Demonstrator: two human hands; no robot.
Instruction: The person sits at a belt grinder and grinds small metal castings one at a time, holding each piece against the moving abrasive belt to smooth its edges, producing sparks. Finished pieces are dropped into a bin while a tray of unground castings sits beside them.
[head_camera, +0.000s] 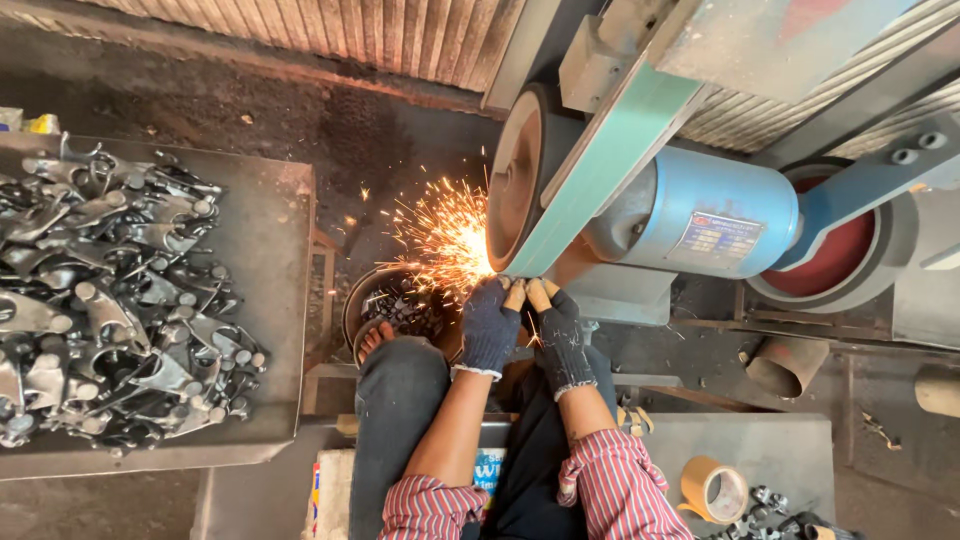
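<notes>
Both my hands wear dark knitted gloves with worn fingertips. My left hand (489, 325) and my right hand (560, 335) are closed together on a small metal part, mostly hidden by the fingers, pressed against the green abrasive belt (600, 160) where it wraps the contact wheel (515, 180). Orange sparks (440, 240) spray leftward from the contact point. Striped sleeves and dark trousers show below.
A metal tray (270, 240) at left holds a heap of several grey forged metal parts (110, 300). A round bucket (395, 300) of dark pieces sits under the sparks beside my bare foot (375, 338). The blue motor (700, 215) is at right; a tape roll (712, 490) lies at lower right.
</notes>
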